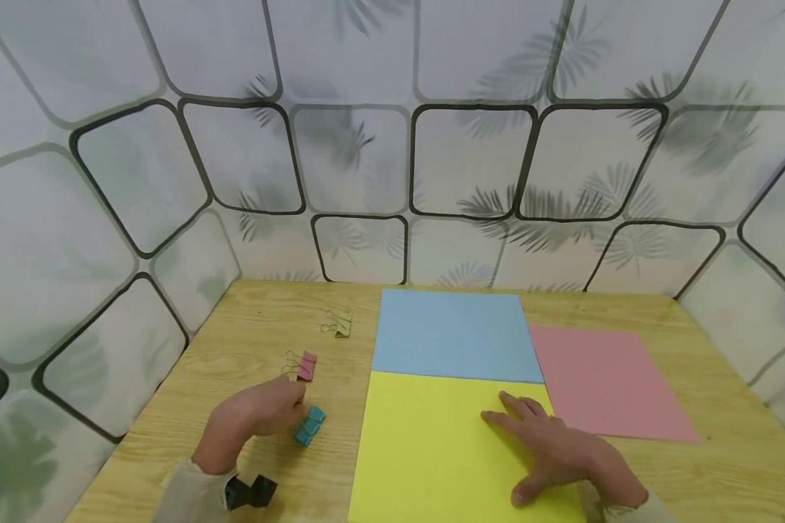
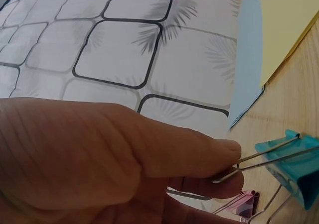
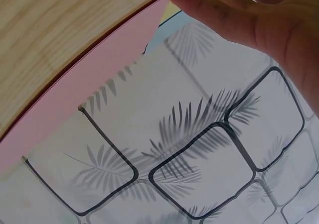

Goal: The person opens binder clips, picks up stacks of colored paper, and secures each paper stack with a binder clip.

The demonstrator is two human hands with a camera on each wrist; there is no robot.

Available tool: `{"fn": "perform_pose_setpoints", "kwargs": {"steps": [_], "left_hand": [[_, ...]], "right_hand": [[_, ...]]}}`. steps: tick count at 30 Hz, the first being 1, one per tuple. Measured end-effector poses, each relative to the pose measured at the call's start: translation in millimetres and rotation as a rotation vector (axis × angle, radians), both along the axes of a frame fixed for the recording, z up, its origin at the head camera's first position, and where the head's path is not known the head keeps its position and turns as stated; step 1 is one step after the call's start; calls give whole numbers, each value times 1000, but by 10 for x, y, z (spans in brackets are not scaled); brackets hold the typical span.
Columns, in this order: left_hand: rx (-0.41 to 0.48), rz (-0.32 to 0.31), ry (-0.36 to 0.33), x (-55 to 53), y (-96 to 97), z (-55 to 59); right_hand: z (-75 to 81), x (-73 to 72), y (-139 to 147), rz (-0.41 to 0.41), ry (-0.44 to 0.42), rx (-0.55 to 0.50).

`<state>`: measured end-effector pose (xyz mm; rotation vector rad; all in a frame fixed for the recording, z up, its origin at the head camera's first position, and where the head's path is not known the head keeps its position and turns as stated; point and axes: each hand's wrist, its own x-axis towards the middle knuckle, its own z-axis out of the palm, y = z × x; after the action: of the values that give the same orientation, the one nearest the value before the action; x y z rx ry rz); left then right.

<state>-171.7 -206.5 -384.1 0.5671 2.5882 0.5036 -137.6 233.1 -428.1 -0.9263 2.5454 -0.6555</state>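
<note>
My left hand (image 1: pixel 258 414) pinches a wire handle of a teal binder clip (image 1: pixel 310 426) between thumb and finger. In the left wrist view the clip (image 2: pixel 294 167) hangs off the fingertips, its second handle pointing downward. A pink binder clip (image 1: pixel 306 366) lies just beyond this hand, and a yellow binder clip (image 1: pixel 343 325) is farther back. Fingers spread, my right hand (image 1: pixel 556 447) rests on a yellow sheet (image 1: pixel 432 450). Only part of that hand (image 3: pixel 269 25) shows in the right wrist view.
Behind the yellow sheet a blue sheet (image 1: pixel 456 334) lies on the wooden table (image 1: pixel 235 341). To the right is a pink sheet (image 1: pixel 608 381). A patterned covering (image 1: pixel 360 167) with leaf prints and rounded outlines stands around the table's back and sides.
</note>
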Motion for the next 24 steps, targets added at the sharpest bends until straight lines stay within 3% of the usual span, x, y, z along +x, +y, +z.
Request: {"fn": "perform_pose_setpoints", "kwargs": {"steps": [9,14,17,20,22,24], "left_hand": [[78,59,-65,0,29,139],[246,76,-25,-140,52,177],[476,169,-21,-236,55,170],[745,344,-20,-322,75,161],[948,487,-58,-375,90,164],[1184,622,-157,-426,99,174]], "right_hand": [[77,-167,-96,-64,-106,-11],[96,-206,-194,-157,-135,5],[84,-199,-220,-196,-143,18],[69,-195,-201,-209,-102,30],[67,-193,-177,-218,-64,43],[64,-186,-137,-228,-34,52]]}}
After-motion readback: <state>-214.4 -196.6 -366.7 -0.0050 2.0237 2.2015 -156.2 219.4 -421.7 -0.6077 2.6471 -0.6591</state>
